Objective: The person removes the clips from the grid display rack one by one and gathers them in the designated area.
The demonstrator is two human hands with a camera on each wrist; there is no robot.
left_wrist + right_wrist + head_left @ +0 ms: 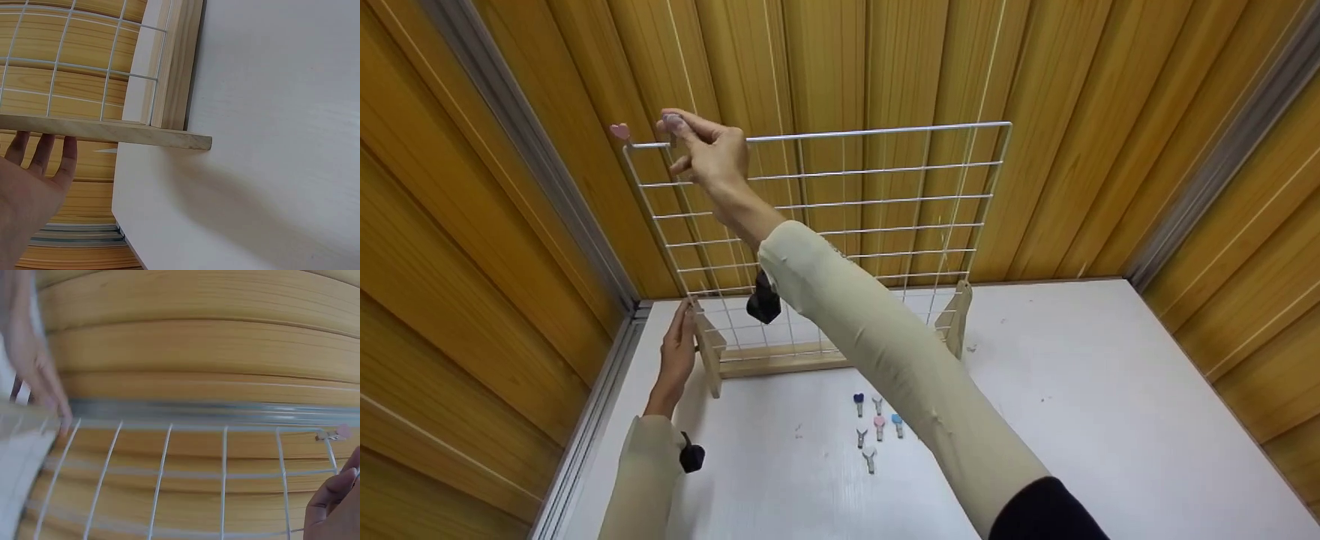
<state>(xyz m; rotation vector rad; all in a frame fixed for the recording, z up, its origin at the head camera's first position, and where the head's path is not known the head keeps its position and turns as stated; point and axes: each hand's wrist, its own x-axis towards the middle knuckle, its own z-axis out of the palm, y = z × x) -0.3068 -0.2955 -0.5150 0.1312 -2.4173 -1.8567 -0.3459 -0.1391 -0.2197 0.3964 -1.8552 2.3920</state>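
At the upper left of the white wire grid (855, 133), my right hand (718, 154) pinches a small clip with a pale purple top (673, 122) at the top wire. A pink heart clip (619, 131) sits on the grid's top left corner, just left of that hand; the right wrist view also shows this pink clip (337, 433). My left hand (678, 352) rests its fairly straight fingers against the left wooden support (708, 349) of the grid. In the left wrist view, several fingertips (68, 147) touch the edge of that wooden support (169, 138).
Several small clips lie on the white table (1072, 390) in front of the grid, among them a dark blue heart clip (859, 400), a pink clip (879, 424) and a blue clip (897, 420). Wood-patterned walls (900, 67) enclose the table at the back and sides.
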